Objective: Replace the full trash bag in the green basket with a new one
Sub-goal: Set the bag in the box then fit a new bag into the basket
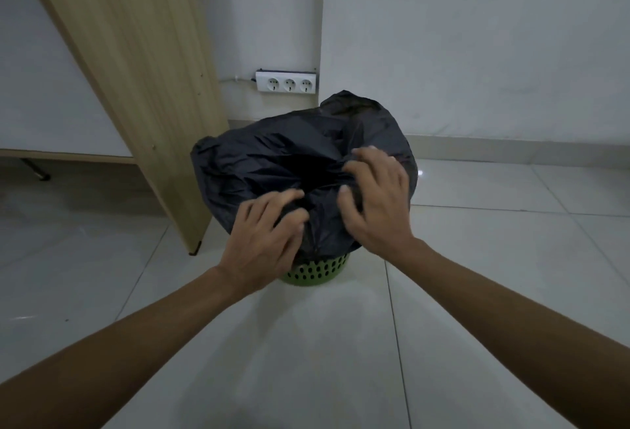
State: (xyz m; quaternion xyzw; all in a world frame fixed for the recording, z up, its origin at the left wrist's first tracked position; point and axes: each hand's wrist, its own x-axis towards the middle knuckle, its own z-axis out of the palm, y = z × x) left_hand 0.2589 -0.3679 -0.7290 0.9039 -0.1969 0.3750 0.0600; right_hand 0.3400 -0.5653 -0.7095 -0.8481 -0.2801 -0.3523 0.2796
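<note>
A black trash bag (272,152) bulges over the green perforated basket (317,270), which stands on the tiled floor; only the basket's lower band shows. My left hand (262,244) grips the bag's gathered plastic at its near side, fingers curled into the folds. My right hand (375,196) clutches the plastic just to the right, fingers bent over the bunched film. The two hands sit close together above the basket's front rim. The bag's opening looks dark between them.
A light wooden desk panel (143,87) stands slanted just left of the basket. A white triple socket strip (288,81) is fixed low on the wall behind. White walls meet the glossy floor tiles (341,343) behind the basket.
</note>
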